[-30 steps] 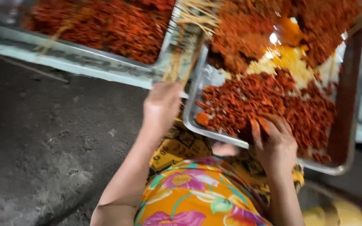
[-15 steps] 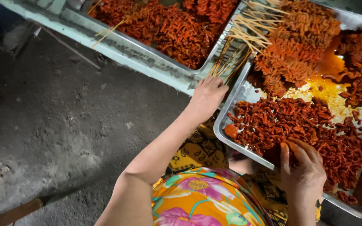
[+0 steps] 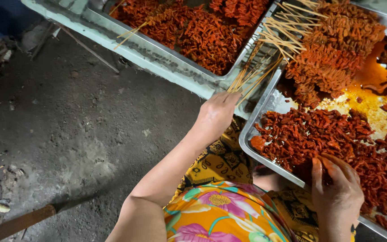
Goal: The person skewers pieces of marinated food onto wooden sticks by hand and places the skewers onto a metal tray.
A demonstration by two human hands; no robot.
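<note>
Closer now than half a second back: both hands sit nearer the bottom edge, and the trays have slid up and to the right in the head view. Left hand (image 3: 218, 114) is curled around the lower ends of a bundle of thin pale bamboo skewers (image 3: 252, 76), which fan upward from the fist across the gap between the two trays. How tightly the fingers close can't be told, since they're tucked under the knuckles. Right hand (image 3: 337, 190) presses down, fingers bent and slightly spread, into a heap of small dark-red marinated meat pieces (image 3: 332, 136); whether it has pinched any up is hidden by the hand itself. That heap lies in the near part of a shiny rectangular metal tray (image 3: 247, 139), with yellow-orange oily sauce (image 3: 363, 101) pooled further in. Beyond, a stack of finished orange-red skewered pieces (image 3: 332, 54) has its sticks jutting left. Second metal tray (image 3: 189, 67), up left, carries more red skewered meat (image 3: 202, 33); its top is cut off by the frame. Below, a bright floral garment (image 3: 225, 215) covers the lap, and the grey concrete floor (image 3: 68, 125) spreads left.
</note>
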